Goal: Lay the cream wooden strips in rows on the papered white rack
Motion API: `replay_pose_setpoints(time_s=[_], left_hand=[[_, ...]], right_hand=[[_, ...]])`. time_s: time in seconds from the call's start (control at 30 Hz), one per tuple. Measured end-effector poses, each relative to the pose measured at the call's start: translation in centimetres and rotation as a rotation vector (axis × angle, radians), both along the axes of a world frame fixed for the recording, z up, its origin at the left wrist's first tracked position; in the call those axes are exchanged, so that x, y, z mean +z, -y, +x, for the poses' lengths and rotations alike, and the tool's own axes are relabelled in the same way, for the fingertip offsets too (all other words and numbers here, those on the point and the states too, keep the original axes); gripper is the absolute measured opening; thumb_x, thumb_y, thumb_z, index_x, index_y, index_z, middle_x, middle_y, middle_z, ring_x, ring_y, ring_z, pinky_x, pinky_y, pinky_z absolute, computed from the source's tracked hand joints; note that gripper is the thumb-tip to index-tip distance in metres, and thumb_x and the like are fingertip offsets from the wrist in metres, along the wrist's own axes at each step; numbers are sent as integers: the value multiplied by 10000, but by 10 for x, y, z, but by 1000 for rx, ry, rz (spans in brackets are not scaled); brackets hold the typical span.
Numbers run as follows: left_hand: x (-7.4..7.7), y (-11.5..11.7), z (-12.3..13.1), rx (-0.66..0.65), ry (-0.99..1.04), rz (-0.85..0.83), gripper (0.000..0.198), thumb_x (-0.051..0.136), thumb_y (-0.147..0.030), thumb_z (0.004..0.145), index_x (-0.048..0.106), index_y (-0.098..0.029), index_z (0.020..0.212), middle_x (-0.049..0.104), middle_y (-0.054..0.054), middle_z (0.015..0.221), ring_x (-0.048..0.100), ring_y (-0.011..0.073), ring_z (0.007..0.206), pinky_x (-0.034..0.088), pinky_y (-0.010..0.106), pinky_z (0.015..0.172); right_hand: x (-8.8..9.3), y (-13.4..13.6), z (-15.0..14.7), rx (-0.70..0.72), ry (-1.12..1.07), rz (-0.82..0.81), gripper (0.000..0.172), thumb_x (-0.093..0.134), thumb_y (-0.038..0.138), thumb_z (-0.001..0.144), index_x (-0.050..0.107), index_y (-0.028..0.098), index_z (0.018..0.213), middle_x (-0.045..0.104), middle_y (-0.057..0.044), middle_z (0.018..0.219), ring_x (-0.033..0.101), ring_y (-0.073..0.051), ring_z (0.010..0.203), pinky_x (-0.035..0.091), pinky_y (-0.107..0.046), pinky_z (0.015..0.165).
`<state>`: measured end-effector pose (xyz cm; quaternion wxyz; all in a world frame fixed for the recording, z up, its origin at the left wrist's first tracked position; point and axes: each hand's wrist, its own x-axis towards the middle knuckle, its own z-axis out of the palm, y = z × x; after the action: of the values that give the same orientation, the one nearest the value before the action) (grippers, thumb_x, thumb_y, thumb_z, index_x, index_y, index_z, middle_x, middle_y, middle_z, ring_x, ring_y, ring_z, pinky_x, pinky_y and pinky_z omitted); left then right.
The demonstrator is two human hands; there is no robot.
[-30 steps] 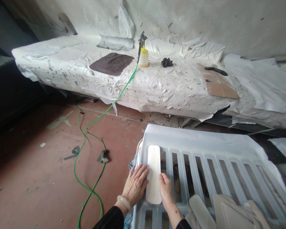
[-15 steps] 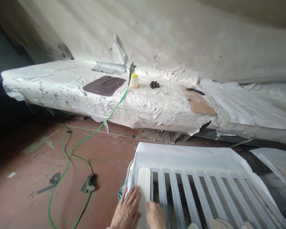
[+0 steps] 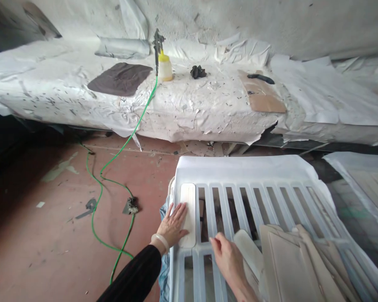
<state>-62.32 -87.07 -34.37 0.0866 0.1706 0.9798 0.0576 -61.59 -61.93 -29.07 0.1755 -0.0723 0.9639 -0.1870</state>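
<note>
My left hand (image 3: 172,226) lies with fingers spread on a long white strip with rounded corners (image 3: 189,193). That strip covers a slot at the left end of a pale slatted plastic frame (image 3: 236,171). To its right, my right hand (image 3: 228,256) is raised over the slats with its fingers curled together; what they hold, if anything, is hidden. Close beside my right hand are a rounded pale piece (image 3: 248,247) and several flat beige pieces (image 3: 290,260), overlapping in a pile on the frame.
Beyond the frame runs a long bench under white sheeting (image 3: 189,117). On it stand a spray gun with a yellow-topped cup (image 3: 164,69), a dark cloth (image 3: 121,79), a black crumpled lump (image 3: 198,71) and brown cardboard (image 3: 264,98). A green hose (image 3: 138,123) crosses the reddish floor (image 3: 59,235).
The view has tipped down, showing more of the frame and the beige pile. My right hand has left the strip's edge and moved right; my left hand stays on the strip.
</note>
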Motion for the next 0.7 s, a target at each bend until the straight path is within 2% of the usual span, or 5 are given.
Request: replay_pose_setpoints(time_s=[0.13, 0.3, 0.53, 0.63, 0.7], left_hand=[[-5, -3, 3, -9, -47, -12, 1024, 513, -779, 779, 287, -92, 1503, 156, 133, 1589, 131, 317, 1475, 24, 562, 1219], [-13, -12, 1, -52, -115, -80, 1003, 543, -747, 786, 316, -67, 1488, 164, 140, 1582, 110, 331, 1476, -4, 575, 1209], [-10, -28, 1, -66, -162, 7, 753, 524, -595, 865, 421, -133, 1450, 230, 124, 1574, 160, 336, 1466, 56, 597, 1198], [-6, -37, -3, -99, -145, 91, 700, 452, -553, 907, 452, -72, 1416, 319, 139, 1541, 251, 299, 1444, 79, 538, 1219], [-3, -44, -7, -118, -130, 90, 715, 577, -527, 847, 476, -86, 1401, 354, 160, 1521, 303, 312, 1420, 95, 529, 1220]], right_hand=[[4, -90, 30, -140, -122, -58, 219, 441, 427, 959, 541, 249, 882, 667, -8, 791, 643, -204, 706, 411, -302, 633], [3, -164, 46, -175, -78, -9, 93, 469, 289, 927, 518, 223, 973, 638, -60, 917, 627, -244, 893, 471, -346, 791], [13, -211, 62, -235, -205, 286, 295, 569, 281, 902, 510, 153, 1161, 609, -131, 1137, 554, -298, 1060, 442, -410, 919], [20, -214, 57, -276, -149, 373, 370, 566, 344, 913, 503, 122, 1201, 611, -147, 1143, 564, -303, 1052, 454, -414, 896], [24, -207, 49, -268, -76, 448, 443, 577, 432, 897, 515, 128, 1213, 613, -142, 1100, 573, -322, 1021, 473, -432, 823]])
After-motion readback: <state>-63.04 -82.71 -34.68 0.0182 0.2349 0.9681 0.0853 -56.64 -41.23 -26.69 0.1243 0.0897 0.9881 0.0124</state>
